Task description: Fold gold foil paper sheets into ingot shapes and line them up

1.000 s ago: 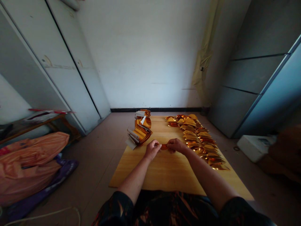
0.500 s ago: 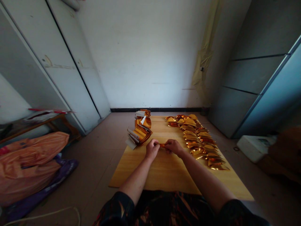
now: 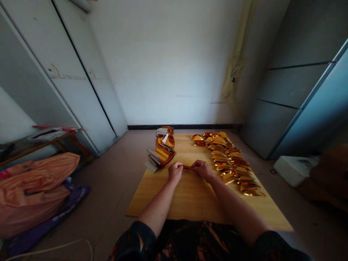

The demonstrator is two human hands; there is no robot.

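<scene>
Currently, my left grip [image 3: 175,172] and right grip [image 3: 202,169] are clamped on opposite ends of a narrow gold-foil strip [image 3: 187,167], apparently pinched so to keep it taut above the pale wooden board [image 3: 190,204], just beside the rows of folded gold-foil pieces [image 3: 231,159].

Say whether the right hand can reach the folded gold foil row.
Likely yes: nothing lies between the right hand and the folded gold foil row, though that hand is pinching a foil strip.

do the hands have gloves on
No, the left hand and right hand are bare, pinching a gold foil strip between them.
</scene>
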